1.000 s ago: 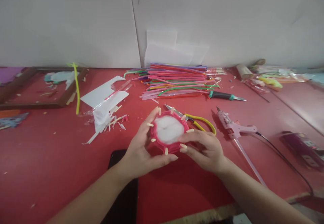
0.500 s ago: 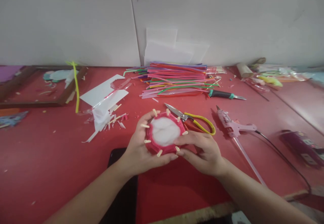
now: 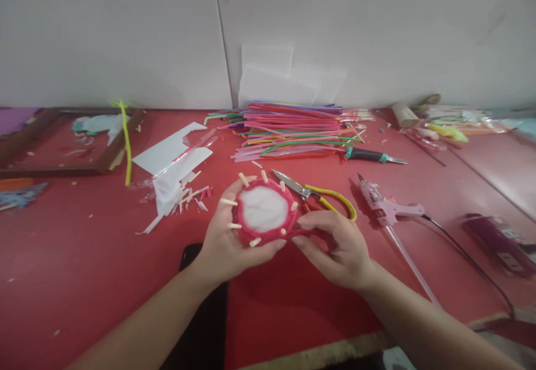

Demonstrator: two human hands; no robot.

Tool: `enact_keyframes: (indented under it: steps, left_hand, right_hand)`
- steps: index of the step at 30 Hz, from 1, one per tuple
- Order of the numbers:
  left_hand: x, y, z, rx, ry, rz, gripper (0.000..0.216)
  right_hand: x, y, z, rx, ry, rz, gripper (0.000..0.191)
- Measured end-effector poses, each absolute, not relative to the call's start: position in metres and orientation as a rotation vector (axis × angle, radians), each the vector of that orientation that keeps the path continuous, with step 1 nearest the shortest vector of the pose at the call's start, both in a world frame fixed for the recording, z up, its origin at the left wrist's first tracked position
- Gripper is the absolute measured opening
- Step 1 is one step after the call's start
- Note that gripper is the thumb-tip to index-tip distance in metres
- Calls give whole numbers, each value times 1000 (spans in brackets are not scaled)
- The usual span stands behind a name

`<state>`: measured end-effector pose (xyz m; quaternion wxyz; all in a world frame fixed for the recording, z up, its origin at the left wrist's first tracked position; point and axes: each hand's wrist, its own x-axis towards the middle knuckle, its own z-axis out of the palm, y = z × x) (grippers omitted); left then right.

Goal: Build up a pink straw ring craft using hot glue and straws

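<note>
A small round basket [image 3: 263, 234] of fuzzy red pipe cleaner, wound around several short wooden sticks [image 3: 228, 202], is held tilted toward me above the table. Its round bottom [image 3: 264, 209] is white. My left hand [image 3: 228, 250] is closed around its left and lower side, thumb along the near edge. From the basket's right side a red pipe cleaner [image 3: 302, 232] runs to my right hand [image 3: 341, 247], which pinches it between thumb and fingers. Just behind the right hand lie scissors [image 3: 307, 192] with yellow-wrapped handles, partly hidden by it.
A pile of coloured pipe cleaners [image 3: 293, 130] lies at the back beside a craft knife [image 3: 368, 155]. On the right are a pink glue gun [image 3: 387, 208] with its cord and a maroon object [image 3: 500, 241]. Paper scraps [image 3: 170, 191], a brown frame [image 3: 54, 170] and a dark flat object [image 3: 205, 325] sit leftward.
My left hand has shifted the basket a little to the left and turned it slightly. My right fingers have come off its rim, and a short red strand now shows between.
</note>
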<state>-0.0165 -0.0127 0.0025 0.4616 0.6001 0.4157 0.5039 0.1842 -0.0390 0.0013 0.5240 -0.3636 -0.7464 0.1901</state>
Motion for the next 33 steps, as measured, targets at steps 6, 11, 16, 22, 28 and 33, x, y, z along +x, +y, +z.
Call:
enact_keyframes:
  steps: [6, 11, 16, 22, 28, 33]
  left_hand:
    - [-15, -12, 4, 1528, 1128, 1304, 88]
    - [-13, -12, 7, 1486, 1168, 1357, 84]
    - [-16, -9, 9, 1569, 1142, 1319, 77]
    - [-17, -8, 11, 1447, 1144, 1257, 83]
    - [-16, -5, 13, 1341, 1103, 1272, 91]
    - [-18, -4, 8, 1333, 1176, 1277, 88]
  right_hand:
    - [183, -38, 9, -954, -1843, 375, 8]
    - [183, -40, 15, -897, -1871, 329, 9]
    - [179, -44, 16, -892, -1889, 359, 5]
    - [171, -48, 17, -863, -1870, 368, 8]
    - [164, -50, 10, -841, -1848, 393, 12]
    - [182, -44, 26, -878, -1995, 520, 10]
